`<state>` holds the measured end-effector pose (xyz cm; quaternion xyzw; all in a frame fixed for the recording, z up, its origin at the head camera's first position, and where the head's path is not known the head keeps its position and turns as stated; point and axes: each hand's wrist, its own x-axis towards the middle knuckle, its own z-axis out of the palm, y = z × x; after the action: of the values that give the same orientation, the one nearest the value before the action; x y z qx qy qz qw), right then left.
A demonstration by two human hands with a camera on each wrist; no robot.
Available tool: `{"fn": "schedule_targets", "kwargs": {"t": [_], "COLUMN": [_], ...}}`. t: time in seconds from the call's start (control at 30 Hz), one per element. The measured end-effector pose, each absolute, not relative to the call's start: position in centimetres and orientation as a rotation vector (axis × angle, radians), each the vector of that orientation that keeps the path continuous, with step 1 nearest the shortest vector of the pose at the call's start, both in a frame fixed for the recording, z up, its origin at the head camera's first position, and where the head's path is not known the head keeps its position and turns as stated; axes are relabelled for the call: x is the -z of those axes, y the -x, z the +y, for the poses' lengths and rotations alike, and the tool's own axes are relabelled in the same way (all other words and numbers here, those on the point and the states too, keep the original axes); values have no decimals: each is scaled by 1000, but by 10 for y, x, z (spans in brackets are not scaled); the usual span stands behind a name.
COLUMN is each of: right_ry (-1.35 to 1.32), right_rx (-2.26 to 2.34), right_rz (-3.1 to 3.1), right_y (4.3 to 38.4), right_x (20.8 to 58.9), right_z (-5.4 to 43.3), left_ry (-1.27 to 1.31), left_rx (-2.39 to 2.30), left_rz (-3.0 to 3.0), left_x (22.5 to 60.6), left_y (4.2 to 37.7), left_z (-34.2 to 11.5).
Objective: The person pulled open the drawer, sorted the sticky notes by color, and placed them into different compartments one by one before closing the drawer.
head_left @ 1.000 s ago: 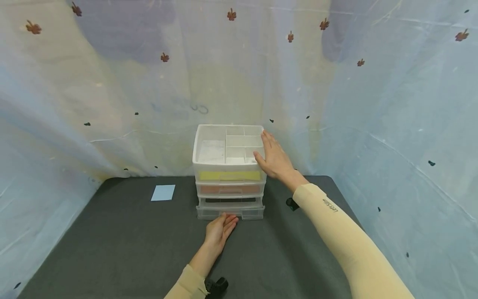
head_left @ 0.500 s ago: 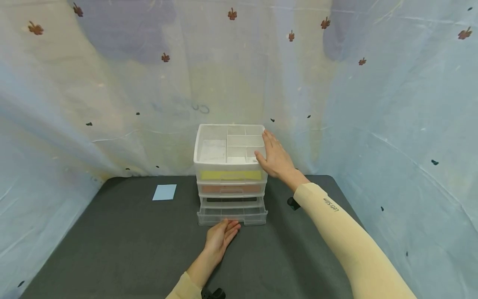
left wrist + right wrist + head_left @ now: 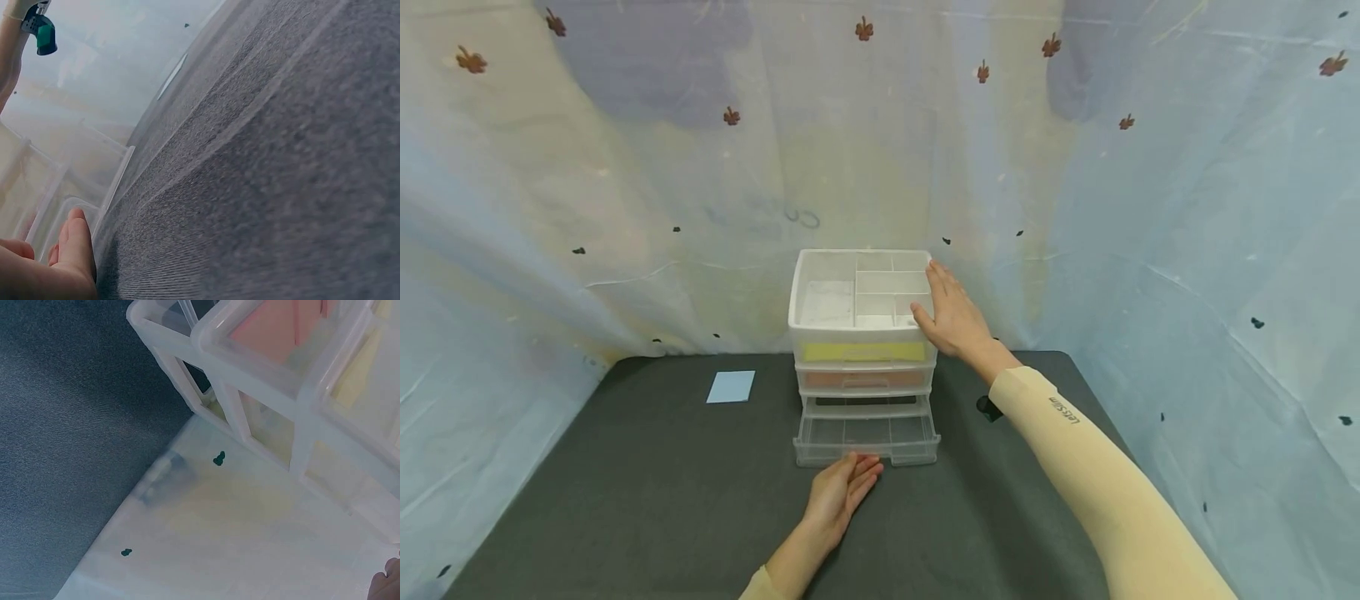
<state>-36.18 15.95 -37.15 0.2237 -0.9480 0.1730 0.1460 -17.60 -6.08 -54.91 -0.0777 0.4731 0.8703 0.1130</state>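
Observation:
A white plastic drawer unit (image 3: 867,335) with a divided top tray stands at the back of the dark table. Its clear bottom drawer (image 3: 910,431) is pulled out toward me, and dividers show inside. My left hand (image 3: 837,493), palm turned up, holds this drawer at the middle of its front edge; its fingertips are partly hidden at the handle. In the left wrist view the fingers (image 3: 78,240) lie against the clear front, low over the table. My right hand (image 3: 957,317) rests with extended fingers on the top right edge of the unit.
A light blue paper square (image 3: 731,387) lies on the dark table (image 3: 625,492), left of the unit. Above the open drawer are a drawer with yellow (image 3: 827,352) contents and one with pinkish (image 3: 827,380) contents. A patterned curtain (image 3: 700,183) hangs behind and at both sides.
My left hand has drawn the bottom drawer further out toward me, showing more of its inside. The right hand has stayed at the unit's top right edge.

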Motion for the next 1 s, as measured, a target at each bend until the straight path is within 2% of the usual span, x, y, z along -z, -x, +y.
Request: {"fn": "schedule_targets", "kwargs": {"t": [1.0], "right_ry": [-632], "right_rx": [-497], "right_rz": [-2747], "right_y": [358], "right_x": [371], "right_z": [157], "left_ry": [189], "left_rx": [-2496], "left_rz": [1423], "left_x": [556], "left_y": [157], "left_z": [-68]}}
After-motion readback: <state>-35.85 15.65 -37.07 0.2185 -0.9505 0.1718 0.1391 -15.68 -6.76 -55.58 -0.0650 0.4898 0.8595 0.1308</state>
